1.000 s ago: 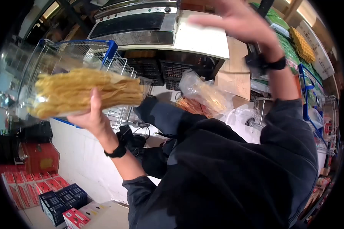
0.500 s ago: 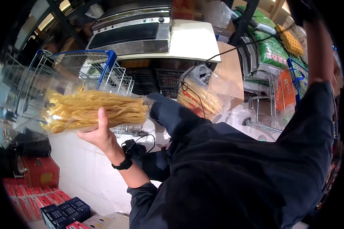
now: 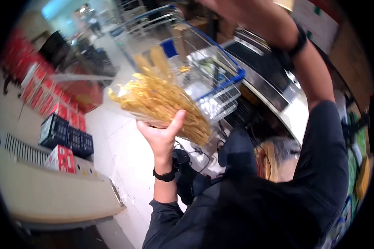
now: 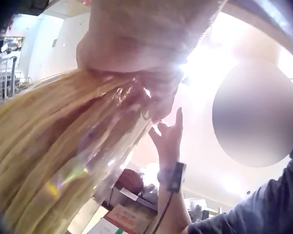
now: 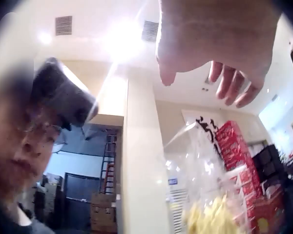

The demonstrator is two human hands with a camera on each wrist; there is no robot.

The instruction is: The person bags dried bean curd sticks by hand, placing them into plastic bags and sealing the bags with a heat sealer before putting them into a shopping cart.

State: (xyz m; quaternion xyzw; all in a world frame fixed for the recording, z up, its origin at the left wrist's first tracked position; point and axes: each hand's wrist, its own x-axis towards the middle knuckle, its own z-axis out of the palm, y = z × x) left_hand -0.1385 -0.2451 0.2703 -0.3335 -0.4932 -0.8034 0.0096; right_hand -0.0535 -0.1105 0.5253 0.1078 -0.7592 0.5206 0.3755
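Note:
A clear plastic bag of long yellow dried sticks (image 3: pixel 166 103) is gripped by the left hand (image 3: pixel 162 135), thumb lying across its near side. In the left wrist view the sticks (image 4: pixel 49 141) fill the lower left under the left hand (image 4: pixel 132 44). The right hand (image 3: pixel 253 18) is raised at the top of the head view, apart from the bag. In the right wrist view its relaxed fingers (image 5: pixel 227 85) hang above the bag's clear upper part (image 5: pixel 195 156) without touching it.
A blue-rimmed wire cart (image 3: pixel 232 79) stands behind the bag. Beyond it is a counter with a metal appliance (image 3: pixel 257 62). Red and dark blue boxes (image 3: pixel 79 142) stand at the left, near a beige surface (image 3: pixel 58 186). Another bag of sticks (image 3: pixel 268 159) lies by the person's legs.
The head view has swung to the left. The left hand still grips the bag, now more tilted. The right hand has come from the far upper right to the top, nearer the bag.

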